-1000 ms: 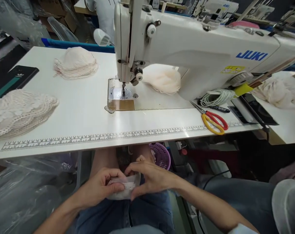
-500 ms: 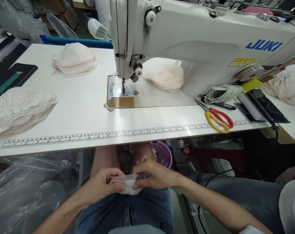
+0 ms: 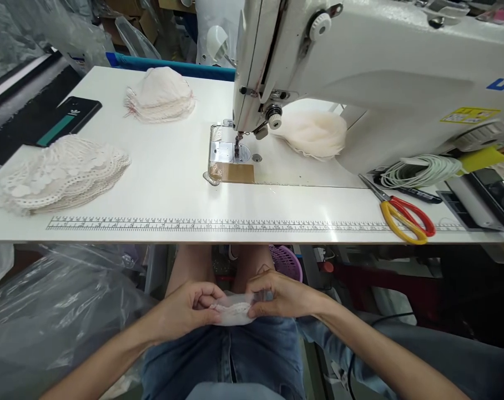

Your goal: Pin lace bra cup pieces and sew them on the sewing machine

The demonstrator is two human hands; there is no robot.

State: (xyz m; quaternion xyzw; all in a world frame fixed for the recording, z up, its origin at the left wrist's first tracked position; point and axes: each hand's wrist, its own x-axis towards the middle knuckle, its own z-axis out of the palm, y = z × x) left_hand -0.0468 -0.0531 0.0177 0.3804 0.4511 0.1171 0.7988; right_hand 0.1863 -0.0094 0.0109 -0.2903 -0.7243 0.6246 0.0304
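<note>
Over my lap, below the table edge, both hands hold a small sheer white piece with a rough white line across it, perhaps fabric or thin plastic. My left hand pinches its left end between thumb and bent fingers. At the right end, my right hand grips it the same way. In front of me stands a white sewing machine, its presser foot over the needle plate, with no cloth under it. A cream fabric piece lies under the machine arm.
A stack of white lace pieces and a pale fabric stack lie at left, near a black phone-like box. Scissors and coiled cord lie right. A printed ruler runs along the edge; a purple basket sits below.
The view has shifted left and levelled, so the table things appear farther right. Both hands keep hold of the sheer white piece, whose rough line now shows more plainly.
</note>
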